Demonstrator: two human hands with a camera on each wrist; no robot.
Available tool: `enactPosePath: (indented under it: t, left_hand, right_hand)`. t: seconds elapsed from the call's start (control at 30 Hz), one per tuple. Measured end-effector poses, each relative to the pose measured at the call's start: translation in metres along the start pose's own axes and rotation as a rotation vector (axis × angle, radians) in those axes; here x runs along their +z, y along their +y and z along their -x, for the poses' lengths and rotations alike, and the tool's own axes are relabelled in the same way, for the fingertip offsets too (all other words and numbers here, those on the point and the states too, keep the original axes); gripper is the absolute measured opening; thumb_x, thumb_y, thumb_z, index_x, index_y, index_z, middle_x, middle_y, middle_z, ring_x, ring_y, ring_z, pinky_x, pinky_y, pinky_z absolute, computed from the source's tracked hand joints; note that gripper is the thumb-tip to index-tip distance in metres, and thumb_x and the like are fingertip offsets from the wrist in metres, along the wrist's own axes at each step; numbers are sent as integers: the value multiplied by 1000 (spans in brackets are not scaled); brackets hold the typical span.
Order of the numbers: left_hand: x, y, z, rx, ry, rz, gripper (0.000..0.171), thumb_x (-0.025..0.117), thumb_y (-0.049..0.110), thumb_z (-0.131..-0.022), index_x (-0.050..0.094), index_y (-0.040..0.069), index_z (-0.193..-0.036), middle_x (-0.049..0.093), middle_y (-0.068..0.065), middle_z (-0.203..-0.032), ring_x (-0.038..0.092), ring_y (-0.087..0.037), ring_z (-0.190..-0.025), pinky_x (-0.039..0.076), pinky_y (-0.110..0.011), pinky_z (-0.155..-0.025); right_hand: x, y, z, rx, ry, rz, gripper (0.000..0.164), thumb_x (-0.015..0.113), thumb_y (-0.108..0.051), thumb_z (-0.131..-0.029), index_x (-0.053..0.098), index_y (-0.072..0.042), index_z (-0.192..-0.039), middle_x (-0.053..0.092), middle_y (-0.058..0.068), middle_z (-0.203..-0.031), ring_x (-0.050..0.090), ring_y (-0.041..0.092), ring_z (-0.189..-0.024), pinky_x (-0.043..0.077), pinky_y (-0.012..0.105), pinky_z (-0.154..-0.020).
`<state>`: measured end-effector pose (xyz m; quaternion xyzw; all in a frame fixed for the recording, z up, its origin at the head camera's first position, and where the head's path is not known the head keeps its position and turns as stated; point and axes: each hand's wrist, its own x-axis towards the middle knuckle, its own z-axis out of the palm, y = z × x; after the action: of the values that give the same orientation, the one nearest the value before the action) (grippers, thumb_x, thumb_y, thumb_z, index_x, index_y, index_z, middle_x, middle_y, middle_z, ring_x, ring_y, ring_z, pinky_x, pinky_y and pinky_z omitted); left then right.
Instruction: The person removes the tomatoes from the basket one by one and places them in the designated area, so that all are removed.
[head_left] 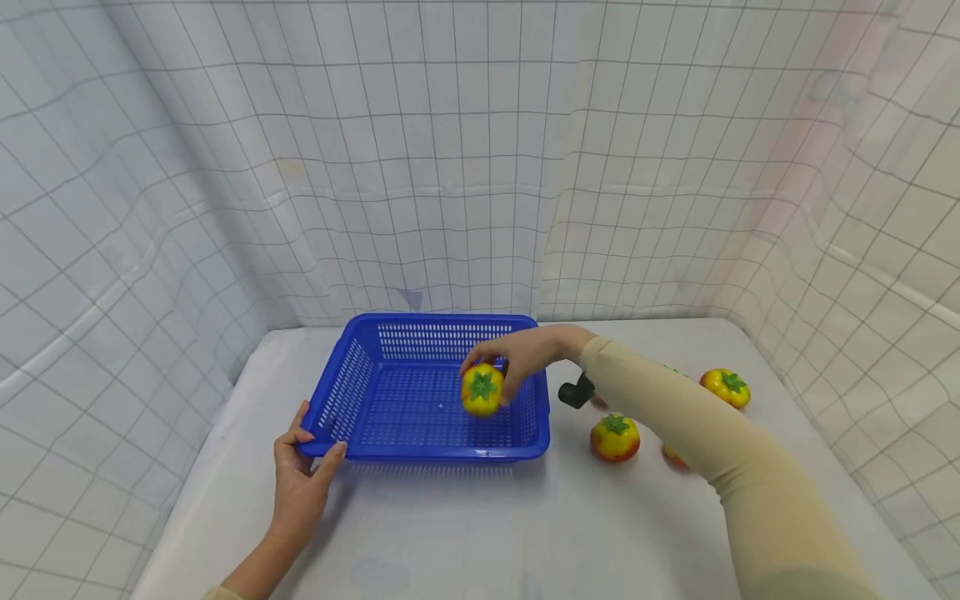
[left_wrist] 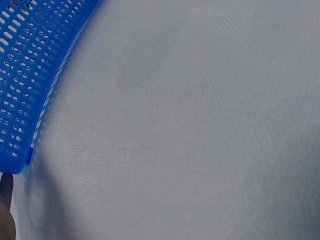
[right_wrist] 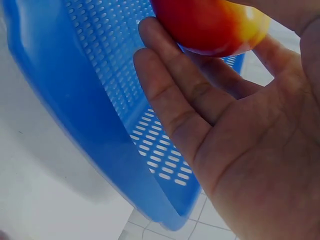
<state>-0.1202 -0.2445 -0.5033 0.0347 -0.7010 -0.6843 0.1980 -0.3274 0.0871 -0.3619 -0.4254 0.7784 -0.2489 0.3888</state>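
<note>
A blue plastic basket (head_left: 442,452) with slotted walls sits on the white table, its floor showing bare in the head view. My left hand (head_left: 300,492) grips the rim at its front left corner, thumb in front and fingers along the side. Over the right part of the basket, my right hand (head_left: 531,350) holds a yellow-red persimmon (head_left: 482,390), green calyx toward the head camera. The right wrist view shows the persimmon's red underside (right_wrist: 210,30) between thumb and fingers, with two fingers extended below. Only a bit of the left hand (left_wrist: 6,215) enters the left wrist view.
Right of the basket lie several more persimmons, one near the front (head_left: 615,437) and one farther back (head_left: 725,388); the right sleeve (head_left: 675,408) partly covers others. A dark wrist camera (head_left: 576,390) hangs under the right wrist. Grid-patterned white curtains (head_left: 480,167) surround the table.
</note>
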Motion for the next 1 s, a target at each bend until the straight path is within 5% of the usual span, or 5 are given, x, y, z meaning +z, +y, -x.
enactPosePath:
  t: [0.53,1.0]
  left_hand:
    - [1,1,-2,1,6,-2,39,60,1,-102,27,18,-117,13,1,-169,36,-20,-139,46,-12,-93]
    - [1,1,0,-4,5,-11,40,60,1,-102,27,18,-118,13,1,-170,36,-18,-139,46,-11,-93]
  right_hand:
    - [-14,14,32,-41,103,-120,73,82,-20,-86,46,-34,-148,49,1,-142,53,29,-125,51,39,-99]
    - [-16,27,60,9,174,-168,76,84,-29,-85,45,-31,-150,48,3,-142,54,28,-125,51,42,-100]
